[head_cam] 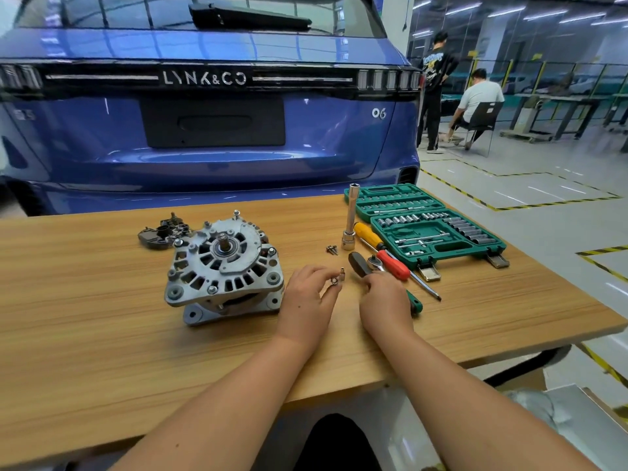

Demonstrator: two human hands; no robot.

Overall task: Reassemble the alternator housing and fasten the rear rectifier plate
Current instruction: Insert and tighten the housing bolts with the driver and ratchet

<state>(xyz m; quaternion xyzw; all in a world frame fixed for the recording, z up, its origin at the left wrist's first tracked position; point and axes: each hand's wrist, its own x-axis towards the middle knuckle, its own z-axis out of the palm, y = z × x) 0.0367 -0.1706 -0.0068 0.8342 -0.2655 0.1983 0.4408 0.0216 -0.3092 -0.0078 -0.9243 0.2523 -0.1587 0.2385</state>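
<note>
Wood table [102, 334] sitting behind blue car [210, 130]. One alternator [224, 266] lying left-center, plate [163, 231] behind. Left hand [307, 297] pinching small nut [334, 280]; right hand [385, 299] gripping ratchet [362, 265]. Two screwdrivers [394, 265], one socket case [431, 226] lying near right edge.

The blue car [210, 130] reads "LYNK&CO" across its tailgate, with a "06" badge at the right

The alternator [224, 266] is a grey cast housing with vent slots, lying tilted on the wooden table, its shaft end facing up. The dark rectifier plate [163, 230] lies separate, just behind its left corner.
</note>
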